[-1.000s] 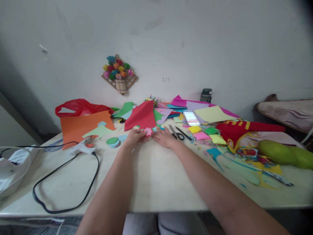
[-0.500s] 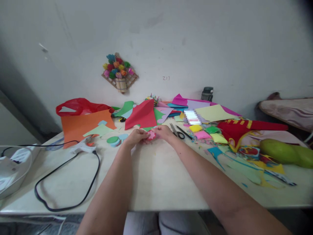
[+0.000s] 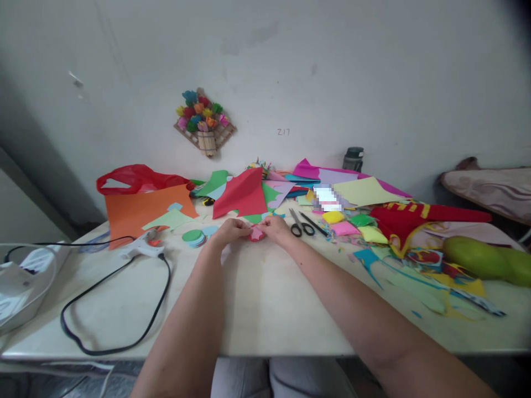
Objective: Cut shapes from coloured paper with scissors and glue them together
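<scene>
Between my hands, low over the table, is a small red and pink paper cutout (image 3: 256,234) with a scalloped edge. The fingers of my left hand (image 3: 232,231) pinch its left side. My right hand (image 3: 276,229) pinches it from the right. Just behind my hands lies a large red paper sheet (image 3: 240,193) with green paper (image 3: 271,194) next to it. Black-handled scissors (image 3: 301,225) rest to the right of my right hand, beside a black pencil (image 3: 313,223). Left of my left hand is a stack of green and blue paper circles (image 3: 193,238).
A glue gun (image 3: 143,246) with a looping black cord lies at left, near a white power strip (image 3: 31,276). An orange sheet (image 3: 145,207) is behind it. Clay packets (image 3: 346,228), paper scraps (image 3: 415,287), a red cloth (image 3: 390,224) and a green fruit (image 3: 468,257) fill the right side.
The cutout has turned slightly between my fingers, and more of its pink centre and red rim show. My right hand has shifted a little left, uncovering more of the scissors.
</scene>
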The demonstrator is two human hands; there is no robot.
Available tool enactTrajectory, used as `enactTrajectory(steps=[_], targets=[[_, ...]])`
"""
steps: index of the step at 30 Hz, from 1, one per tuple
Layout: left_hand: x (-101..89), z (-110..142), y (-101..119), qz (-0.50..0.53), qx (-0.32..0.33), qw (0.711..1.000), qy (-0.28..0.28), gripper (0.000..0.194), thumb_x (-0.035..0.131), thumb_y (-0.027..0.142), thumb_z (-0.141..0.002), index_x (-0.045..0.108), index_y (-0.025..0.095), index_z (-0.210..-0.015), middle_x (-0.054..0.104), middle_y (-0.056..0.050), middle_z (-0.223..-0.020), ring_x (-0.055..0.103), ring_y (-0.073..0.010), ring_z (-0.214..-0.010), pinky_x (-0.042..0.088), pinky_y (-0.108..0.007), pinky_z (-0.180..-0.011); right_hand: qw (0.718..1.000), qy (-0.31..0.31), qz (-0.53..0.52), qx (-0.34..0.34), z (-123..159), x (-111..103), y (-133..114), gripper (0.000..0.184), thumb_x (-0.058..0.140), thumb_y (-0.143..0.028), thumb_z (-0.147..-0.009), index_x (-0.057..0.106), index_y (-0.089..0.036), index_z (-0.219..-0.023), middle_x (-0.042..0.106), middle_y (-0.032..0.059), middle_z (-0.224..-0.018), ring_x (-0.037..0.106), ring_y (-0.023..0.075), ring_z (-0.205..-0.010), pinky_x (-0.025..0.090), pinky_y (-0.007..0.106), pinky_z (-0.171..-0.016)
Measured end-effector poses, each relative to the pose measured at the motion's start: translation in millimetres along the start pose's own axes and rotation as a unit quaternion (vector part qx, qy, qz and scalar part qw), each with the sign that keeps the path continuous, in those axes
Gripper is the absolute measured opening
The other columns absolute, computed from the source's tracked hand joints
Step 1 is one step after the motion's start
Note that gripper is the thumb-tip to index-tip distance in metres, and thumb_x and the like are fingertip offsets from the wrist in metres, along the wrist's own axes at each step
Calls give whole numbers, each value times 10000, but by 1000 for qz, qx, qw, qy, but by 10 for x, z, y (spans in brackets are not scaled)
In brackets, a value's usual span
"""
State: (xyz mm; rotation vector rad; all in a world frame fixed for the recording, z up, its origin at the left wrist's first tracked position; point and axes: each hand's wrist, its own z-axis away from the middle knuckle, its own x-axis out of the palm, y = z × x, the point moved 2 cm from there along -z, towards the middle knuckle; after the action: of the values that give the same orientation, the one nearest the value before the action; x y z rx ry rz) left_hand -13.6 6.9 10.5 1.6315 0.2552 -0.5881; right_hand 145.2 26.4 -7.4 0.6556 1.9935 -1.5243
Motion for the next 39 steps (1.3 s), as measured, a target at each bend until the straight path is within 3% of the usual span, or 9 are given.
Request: enactTrajectory(steps=[9,17,25,29,31,34,37,39], targets=[[-22,-117,-63,-225,8,970,86,134,639,295,-599,685,171,-613,635,-18,-632,567,-161,-666,412,-235,-579,987,36,150,-44,-12,56,-36,211,573,-415,-751,720,-273,-804,672,6,-839,571,139,-749,356,238,-615],[45,-64,95,-354,-1,929,106,111,599,243,-666,687,208,-723,640,-37,-965,587,-176,-857,435,-239,-696,974,48,205,-85,35,50,-57,202,577,-339,-769,700,-259,-907,644,41,-963,536,181,-904,341,281,-747],[83,-5,187,-399,-4,911,108,135,583,245,-684,694,222,-758,638,-63,-971,583,-226,-931,437,-290,-769,939,15,291,-184,188,40,-116,245,500,-323,-827,722,-221,-809,638,73,-891,490,211,-914,298,324,-784],[10,34,152,-387,-23,913,127,366,596,310,-679,648,236,-1034,602,-89,-1092,567,-264,-960,437,-350,-788,935,-1,300,-191,209,34,-154,265,475,-301,-843,723,-212,-811,639,84,-898,481,225,-917,296,334,-781],[-56,34,130,-383,-36,913,138,432,578,256,-682,605,248,-1113,598,-78,-1115,554,-266,-989,436,-365,-801,935,-8,298,-192,213,30,-169,272,467,-291,-848,724,-211,-813,640,87,-898,481,231,-917,294,339,-792],[-119,4,155,-402,-14,909,110,346,548,210,-701,658,240,-1027,604,-71,-1132,508,-268,-1078,412,-351,-858,933,-13,298,-199,216,29,-179,273,464,-284,-850,724,-207,-820,640,94,-891,480,235,-918,289,343,-806],[-68,-5,239,-408,46,912,9,296,532,322,-750,676,219,-987,623,-72,-1123,449,-269,-1167,362,-325,-932,933,-12,297,-203,211,30,-174,270,458,-276,-852,720,-215,-838,639,92,-912,476,237,-935,286,347,-815],[24,39,293,-425,80,899,-70,314,487,382,-785,669,229,-989,615,-61,-1150,366,-267,-1249,312,-331,-981,933,-14,301,-198,205,34,-165,274,449,-264,-855,719,-215,-849,637,94,-920,477,236,-938,287,347,-813]])
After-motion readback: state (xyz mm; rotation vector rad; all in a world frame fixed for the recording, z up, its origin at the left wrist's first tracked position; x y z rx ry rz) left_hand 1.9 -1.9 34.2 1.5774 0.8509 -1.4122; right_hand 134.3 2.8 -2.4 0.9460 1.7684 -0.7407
